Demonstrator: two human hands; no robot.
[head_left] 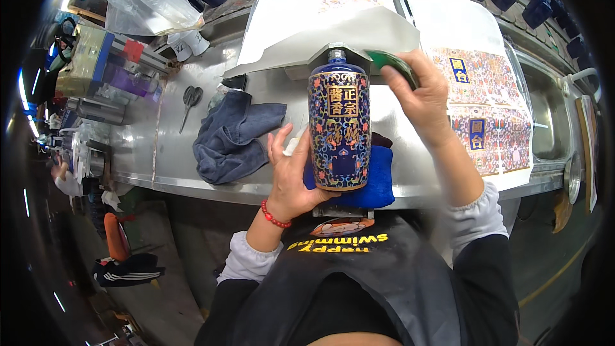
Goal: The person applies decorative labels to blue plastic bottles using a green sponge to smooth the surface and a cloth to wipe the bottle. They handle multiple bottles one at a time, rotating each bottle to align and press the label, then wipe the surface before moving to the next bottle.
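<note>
The bottle (339, 147) is deep blue, covered in floral scrollwork of red, orange, green and pale blue, with gold lettering and gold edging. The curved piece (388, 61) is green, darker toward one end. The printed sheet (492, 93) is white with a dense multicoloured floral pattern and blue, gold-lettered panels. The cloth (234, 138) is greyish navy, the cushion (379, 182) vivid blue, the bracelet (273, 218) red, the counter (179, 160) silver-grey.
</note>
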